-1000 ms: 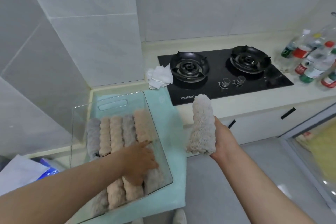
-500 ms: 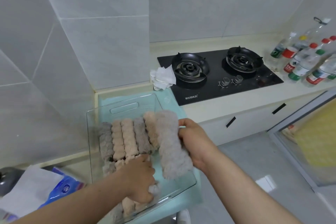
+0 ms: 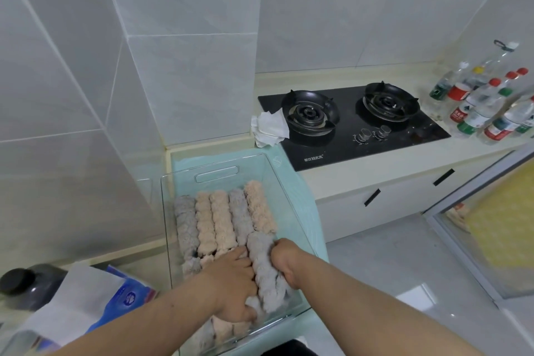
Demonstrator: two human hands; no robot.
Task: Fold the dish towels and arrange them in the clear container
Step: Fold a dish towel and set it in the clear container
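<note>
A clear container (image 3: 216,175) sits on a mint-green mat (image 3: 297,199) on the counter. Inside it, several folded fluffy dish towels (image 3: 222,217), grey and peach, lie side by side in rows. My right hand (image 3: 286,260) grips a folded grey towel (image 3: 264,269) and holds it down in the container's near right part. My left hand (image 3: 234,283) rests on the near-row towels just left of that grey towel, fingers curled against its lower end. The near row is partly hidden under both hands.
A black two-burner gas hob (image 3: 352,121) lies to the right, a crumpled white cloth (image 3: 270,128) at its left edge. Several plastic bottles (image 3: 485,107) stand at the far right. A blue-and-white packet (image 3: 115,298) and a dark jar (image 3: 26,283) sit at the lower left.
My right hand brought the grey towel from the air down into the container's near right part. My left hand stayed on the near-row towels.
</note>
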